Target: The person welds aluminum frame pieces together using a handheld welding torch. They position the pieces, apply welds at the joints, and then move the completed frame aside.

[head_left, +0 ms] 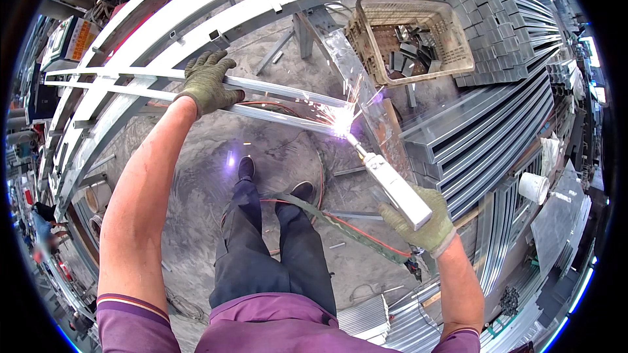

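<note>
My left hand (209, 83), in a green work glove, is closed over two narrow parallel metal bars (281, 88) that run from the far left toward the middle. In my gloved right hand (432, 222) is a white handheld welding torch (396, 186), its metal nozzle pointing at the bars' right ends. A bright flash with flying sparks (341, 121) covers the spot where nozzle and bars meet, so the joint is hidden. Just beyond the flash stands a worn, flat steel beam (363, 85). A green-sheathed cable (340, 222) runs below the torch past my legs.
A dirty cream plastic crate (422, 78) with metal offcuts stands beyond the beam. Stacked steel profiles (484, 137) fill the right side. Long curved metal frames (229, 19) cross the far left. A white bucket (533, 187) sits at right. My feet stand on the concrete floor (190, 209).
</note>
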A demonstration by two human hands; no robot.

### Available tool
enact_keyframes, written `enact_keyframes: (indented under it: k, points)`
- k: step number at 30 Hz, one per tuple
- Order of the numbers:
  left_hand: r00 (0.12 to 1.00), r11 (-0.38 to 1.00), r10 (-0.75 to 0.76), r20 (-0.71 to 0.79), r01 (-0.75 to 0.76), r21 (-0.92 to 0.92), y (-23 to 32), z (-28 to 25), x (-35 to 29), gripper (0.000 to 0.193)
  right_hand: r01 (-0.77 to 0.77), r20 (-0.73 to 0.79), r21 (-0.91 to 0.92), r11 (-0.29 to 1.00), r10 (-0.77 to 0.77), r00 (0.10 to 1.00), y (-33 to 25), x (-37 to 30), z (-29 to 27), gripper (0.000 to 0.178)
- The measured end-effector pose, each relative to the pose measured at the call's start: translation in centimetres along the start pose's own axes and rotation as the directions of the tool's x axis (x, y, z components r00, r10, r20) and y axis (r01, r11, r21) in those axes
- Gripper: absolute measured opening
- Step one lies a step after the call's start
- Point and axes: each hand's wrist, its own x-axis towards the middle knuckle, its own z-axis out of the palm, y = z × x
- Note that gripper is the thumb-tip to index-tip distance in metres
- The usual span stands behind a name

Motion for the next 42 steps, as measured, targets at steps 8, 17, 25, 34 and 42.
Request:
enact_keyframes:
  k: [8,17,25,34,42]
  points:
    - [1.000,1.000,0.002,-0.001,-0.002,0.004,-0.1,0.0,0.0,0.080,0.058,-0.033,-0.048,0.997,-0.060,0.998,0.2,0.0,0.3,0.025]
    - [1.000,1.000,-0.003,0.025,0.002,0.005,0.3,-0.4,0.1,0.085,0.069,-0.020,-0.094,0.993,-0.071,0.997,0.2,-0.4,0.1,0.027]
    - [0.999,1.000,-0.017,0.035,0.017,0.021,0.1,-0.3,0.1,0.087,0.071,-0.011,-0.132,0.989,-0.073,0.997,0.5,-0.7,0.1,0.025]
    - [1.000,1.000,-0.009,0.001,0.009,0.018,0.3,-0.4,-0.1,0.081,-0.004,0.015,-0.056,0.998,0.005,1.000,0.2,-1.0,-0.1,0.026]
    - [1.000,1.000,-0.001,0.028,0.001,0.009,-0.1,-0.2,0.2,0.084,0.076,0.005,-0.041,0.996,-0.076,0.997,0.8,-1.3,-0.1,0.038]
